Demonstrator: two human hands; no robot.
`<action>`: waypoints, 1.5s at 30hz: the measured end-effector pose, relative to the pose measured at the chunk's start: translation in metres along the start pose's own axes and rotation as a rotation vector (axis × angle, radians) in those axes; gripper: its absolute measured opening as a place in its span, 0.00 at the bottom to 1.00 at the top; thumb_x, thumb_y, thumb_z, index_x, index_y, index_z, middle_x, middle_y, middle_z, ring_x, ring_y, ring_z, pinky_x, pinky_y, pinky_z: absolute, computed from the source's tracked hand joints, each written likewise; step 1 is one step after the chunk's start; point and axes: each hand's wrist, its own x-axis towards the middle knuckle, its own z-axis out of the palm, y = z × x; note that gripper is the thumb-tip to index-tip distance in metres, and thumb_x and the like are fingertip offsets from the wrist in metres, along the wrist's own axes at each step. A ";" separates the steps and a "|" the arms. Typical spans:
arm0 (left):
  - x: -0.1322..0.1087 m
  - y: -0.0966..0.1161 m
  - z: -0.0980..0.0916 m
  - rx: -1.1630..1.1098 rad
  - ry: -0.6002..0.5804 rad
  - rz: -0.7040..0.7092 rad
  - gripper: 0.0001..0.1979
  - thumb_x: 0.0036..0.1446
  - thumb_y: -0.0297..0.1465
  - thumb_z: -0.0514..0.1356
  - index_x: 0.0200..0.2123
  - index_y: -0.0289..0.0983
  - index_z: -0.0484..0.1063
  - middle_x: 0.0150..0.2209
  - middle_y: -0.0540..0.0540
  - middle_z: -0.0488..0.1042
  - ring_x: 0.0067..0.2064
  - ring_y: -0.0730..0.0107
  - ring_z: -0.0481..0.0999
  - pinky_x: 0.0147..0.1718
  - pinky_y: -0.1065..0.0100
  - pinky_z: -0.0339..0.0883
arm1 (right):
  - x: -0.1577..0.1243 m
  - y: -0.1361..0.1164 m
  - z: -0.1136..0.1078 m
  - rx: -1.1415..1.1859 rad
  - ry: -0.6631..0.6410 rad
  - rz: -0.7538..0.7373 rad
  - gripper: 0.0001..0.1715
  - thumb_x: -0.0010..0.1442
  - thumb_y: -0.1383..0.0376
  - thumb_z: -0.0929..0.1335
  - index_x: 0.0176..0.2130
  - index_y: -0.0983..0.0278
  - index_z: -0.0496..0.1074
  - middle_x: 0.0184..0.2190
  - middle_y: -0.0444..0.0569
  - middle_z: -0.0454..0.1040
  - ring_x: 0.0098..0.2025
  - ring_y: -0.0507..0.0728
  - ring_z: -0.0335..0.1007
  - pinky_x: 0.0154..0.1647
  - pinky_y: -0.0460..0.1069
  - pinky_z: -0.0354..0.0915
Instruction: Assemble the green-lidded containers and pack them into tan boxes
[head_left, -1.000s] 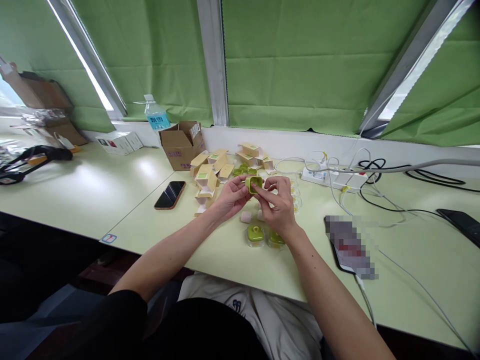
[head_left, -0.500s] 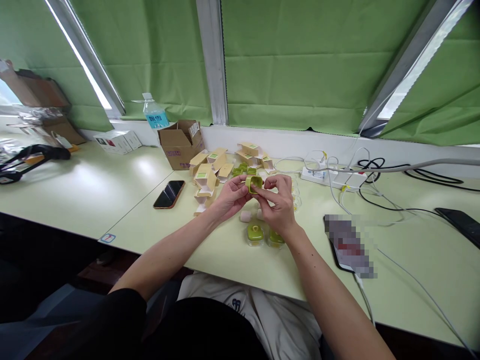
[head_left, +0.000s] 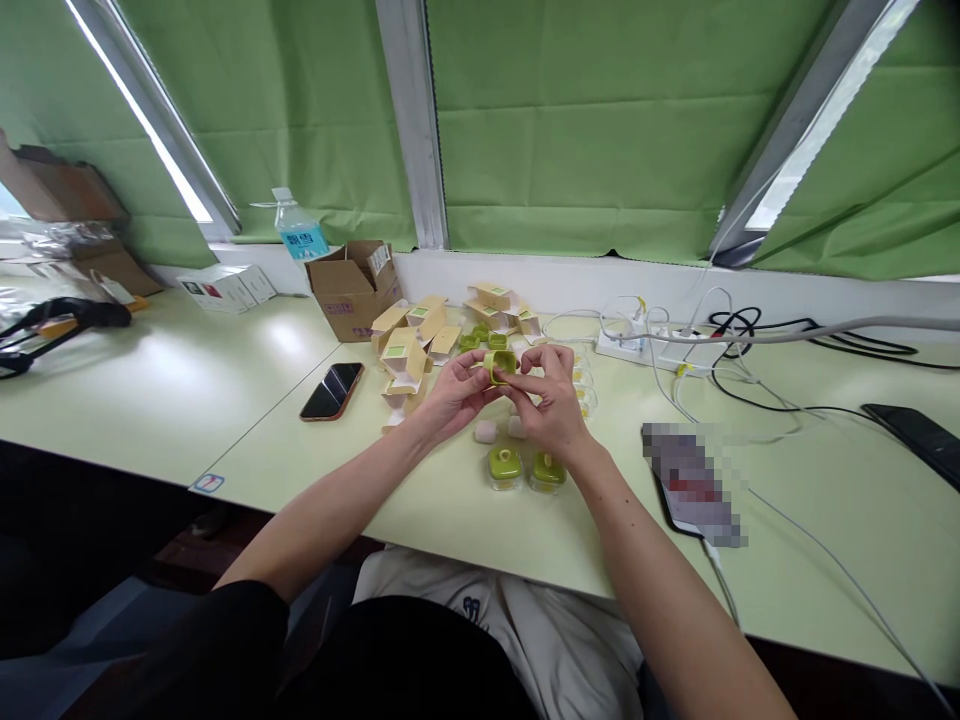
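My left hand (head_left: 459, 392) grips a small square green lid (head_left: 497, 364) above the desk, its hollow side tilted towards me and to the right. Fingers of my right hand (head_left: 553, 402) are bent at the lid's near right side, the fingertips touching it; whether anything small is between them is hidden. Under my hands lie two pale, short cylinders (head_left: 485, 431). Nearer to me stand two clear little jars (head_left: 505, 467) topped with green lids. More green lids (head_left: 480, 337) lie behind my hands, and several clear containers (head_left: 583, 385) are partly covered by my right hand.
Open cream cartons (head_left: 405, 358) are heaped left of my hands, before a brown cardboard box (head_left: 352, 298). A dark phone (head_left: 331, 391) lies at left; another phone (head_left: 686, 490) with a cable is at right. A power strip (head_left: 660, 350) and tangled cables run along the back.
The view has shifted slightly, moving everything a little to the left. Both hands keep hold of the green lid, with barely any change in the fingers.
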 end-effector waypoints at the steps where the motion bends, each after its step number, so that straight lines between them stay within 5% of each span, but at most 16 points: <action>1: 0.001 0.000 0.001 -0.007 -0.004 0.005 0.29 0.43 0.39 0.88 0.45 0.35 0.83 0.40 0.45 0.87 0.40 0.69 0.87 0.43 0.69 0.81 | 0.001 -0.002 0.000 -0.029 0.014 0.010 0.15 0.74 0.65 0.72 0.49 0.49 0.91 0.43 0.54 0.72 0.55 0.66 0.63 0.58 0.66 0.72; 7: 0.001 0.000 0.005 -0.009 -0.029 0.020 0.29 0.44 0.40 0.87 0.46 0.36 0.85 0.43 0.43 0.87 0.42 0.67 0.87 0.44 0.68 0.81 | 0.003 -0.010 -0.001 -0.133 0.068 0.039 0.17 0.73 0.65 0.72 0.47 0.47 0.91 0.41 0.54 0.71 0.53 0.67 0.64 0.57 0.66 0.72; 18: -0.001 0.002 0.002 -0.014 -0.047 -0.018 0.29 0.48 0.37 0.86 0.52 0.39 0.86 0.47 0.42 0.88 0.46 0.64 0.88 0.55 0.59 0.81 | 0.004 -0.006 -0.003 -0.089 -0.018 0.040 0.20 0.75 0.67 0.69 0.49 0.48 0.90 0.45 0.55 0.71 0.58 0.68 0.62 0.62 0.68 0.70; 29: 0.001 0.001 0.005 0.008 -0.071 0.006 0.29 0.48 0.39 0.86 0.53 0.39 0.87 0.49 0.42 0.88 0.47 0.64 0.87 0.50 0.63 0.81 | 0.004 -0.011 -0.005 -0.119 0.017 0.071 0.17 0.74 0.64 0.70 0.51 0.49 0.90 0.45 0.56 0.71 0.58 0.69 0.61 0.63 0.69 0.69; 38: 0.000 0.003 -0.006 0.099 -0.053 -0.037 0.29 0.50 0.39 0.85 0.54 0.39 0.87 0.48 0.40 0.89 0.49 0.61 0.88 0.52 0.61 0.82 | 0.005 -0.006 -0.010 -0.211 -0.172 0.027 0.19 0.74 0.65 0.70 0.54 0.49 0.89 0.51 0.57 0.71 0.61 0.70 0.60 0.62 0.68 0.70; 45: 0.003 0.007 0.003 0.035 -0.024 0.073 0.29 0.49 0.41 0.85 0.53 0.41 0.86 0.51 0.41 0.89 0.53 0.56 0.89 0.60 0.53 0.83 | 0.013 -0.004 -0.031 -0.159 0.064 0.070 0.14 0.71 0.61 0.73 0.51 0.53 0.89 0.46 0.55 0.77 0.57 0.69 0.67 0.63 0.69 0.69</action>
